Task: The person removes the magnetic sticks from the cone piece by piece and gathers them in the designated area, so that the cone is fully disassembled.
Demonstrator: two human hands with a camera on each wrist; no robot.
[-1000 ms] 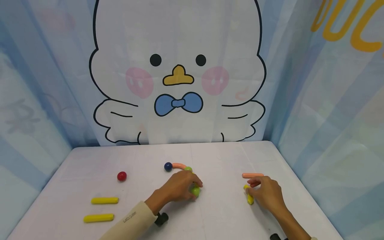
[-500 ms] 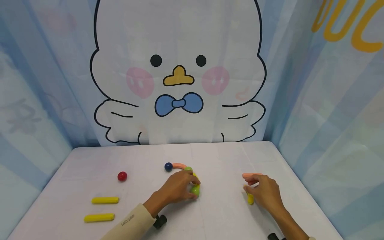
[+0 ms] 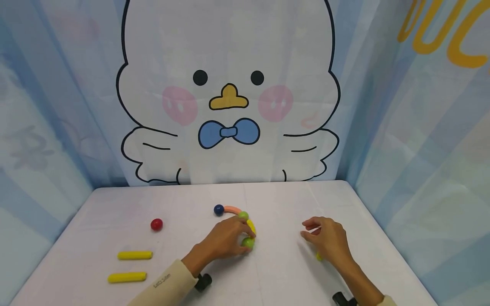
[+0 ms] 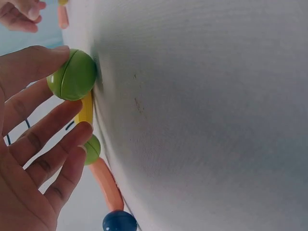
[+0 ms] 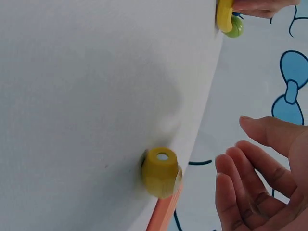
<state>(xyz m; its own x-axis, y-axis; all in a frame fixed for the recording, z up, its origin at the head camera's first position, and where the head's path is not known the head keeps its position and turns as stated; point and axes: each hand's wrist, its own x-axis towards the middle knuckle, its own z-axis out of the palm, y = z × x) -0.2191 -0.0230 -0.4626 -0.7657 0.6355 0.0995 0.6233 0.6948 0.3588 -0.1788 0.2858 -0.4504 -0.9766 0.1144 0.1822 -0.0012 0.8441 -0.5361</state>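
**Left hand (image 3: pixel 223 238) pinching near green ball (image 3: pixel 248 242), right hand (image 3: pixel 332 242) hovering with nothing in grip**

Left: thumb and index finger are closing on the near green ball from opposite sides; other fingers are spreading, loosely bent. Ball is sitting on the table (image 3: pixel 281 272), at the near end of a curved row.

Row, going away from the person: near green ball is touching yellow curved stick (image 3: pixel 251 227), which is running to far green ball (image 3: pixel 243 215); then orange curved stick (image 3: pixel 232 209) is leading left to dark blue ball (image 3: pixel 219 210) at the other end. Fingers are partly covering the middle in the head view.

Right: thumb and fingertips are standing apart with a clear gap, fingers gently curving, pointing toward the row. Hand is hanging above the table, well apart from the left one. Yellow piece (image 5: pixel 160 175) is lying just beside it, mostly hidden in the head view; right wrist view is showing it end-on, with orange stick (image 5: pixel 164 211) behind.

Left side of table: red ball (image 3: pixel 156 225) is resting alone; upper yellow stick (image 3: pixel 135 255) and lower yellow stick (image 3: pixel 127 277) are lying roughly parallel, nearer the person.
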